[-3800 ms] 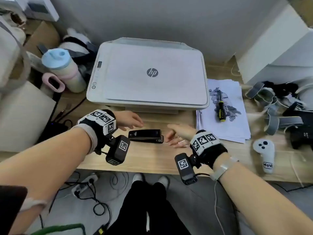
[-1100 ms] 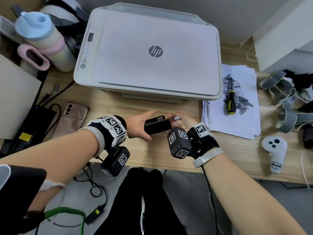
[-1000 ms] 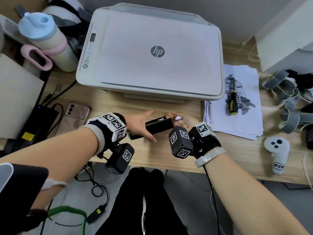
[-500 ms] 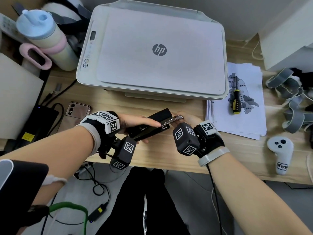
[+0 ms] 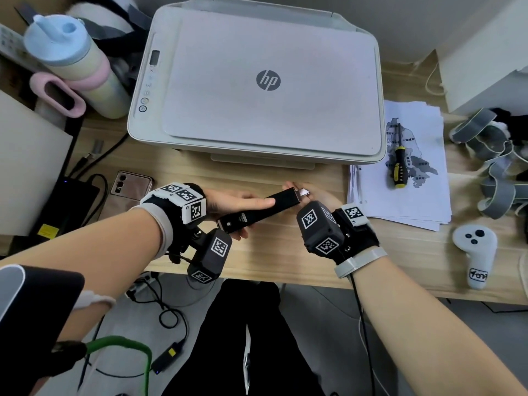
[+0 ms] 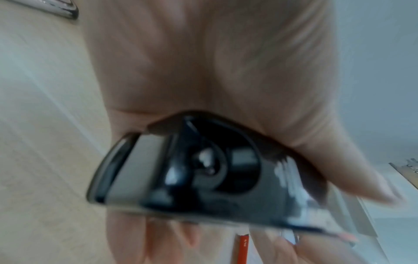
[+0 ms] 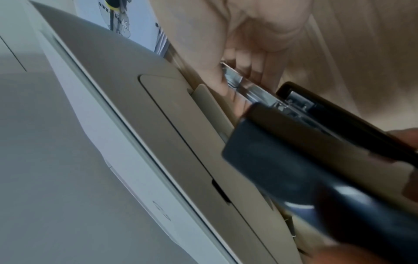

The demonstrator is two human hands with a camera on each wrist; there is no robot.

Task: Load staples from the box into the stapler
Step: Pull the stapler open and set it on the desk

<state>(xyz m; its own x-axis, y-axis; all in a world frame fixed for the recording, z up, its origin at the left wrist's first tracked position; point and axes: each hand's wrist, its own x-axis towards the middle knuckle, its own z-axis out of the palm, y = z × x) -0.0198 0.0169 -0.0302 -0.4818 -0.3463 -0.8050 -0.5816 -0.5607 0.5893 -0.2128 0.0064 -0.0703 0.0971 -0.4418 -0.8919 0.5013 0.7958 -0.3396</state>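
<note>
Black stapler (image 5: pixel 258 210) gripped by left hand (image 5: pixel 228 202), right hand (image 5: pixel 317 195) pinching metal staple rail (image 7: pixel 246 87) at three o'clock; could jam or snap back if yanked crooked.

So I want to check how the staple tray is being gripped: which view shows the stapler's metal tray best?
The right wrist view: the metal tray juts out of the black stapler, pinched by the right hand. The head view shows only its small tip. The left wrist view shows the stapler's blurred rear end; no tray can be made out.
</note>
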